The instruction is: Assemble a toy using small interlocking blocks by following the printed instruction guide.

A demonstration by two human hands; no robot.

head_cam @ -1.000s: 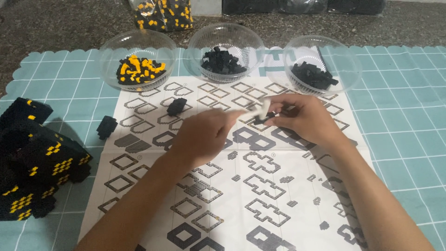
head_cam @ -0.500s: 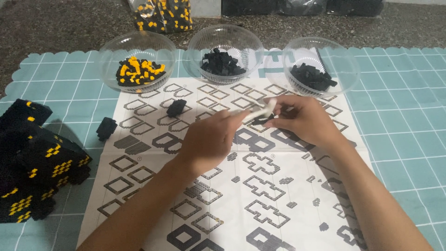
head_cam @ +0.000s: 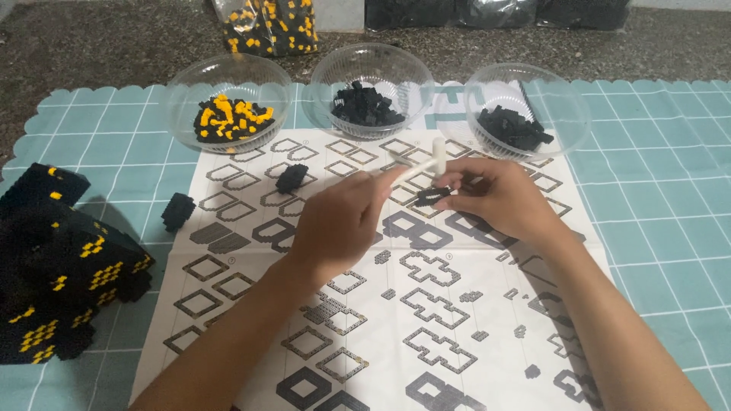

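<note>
My left hand [head_cam: 340, 225] grips a small white T-shaped tool [head_cam: 426, 160], its tip pointing up and right. Just right of it, my right hand [head_cam: 501, 201] pinches a small black brick piece [head_cam: 432, 196] between thumb and fingers. Both hands hover over a white instruction sheet [head_cam: 381, 304] printed with brick outlines. The tool's shaft runs close above the black piece.
Three clear bowls stand along the sheet's far edge: one with yellow and black bricks [head_cam: 228, 120], two with black bricks [head_cam: 368, 106] [head_cam: 514, 129]. Two small black assemblies [head_cam: 292, 177] [head_cam: 177, 211] lie at left. A large black-and-yellow block model [head_cam: 53, 266] sits at the far left on the teal grid mat [head_cam: 662, 198].
Both hands have drifted slightly toward me and right over the sheet. The white tool now sticks up more clearly above the left hand, nearer the black piece.
</note>
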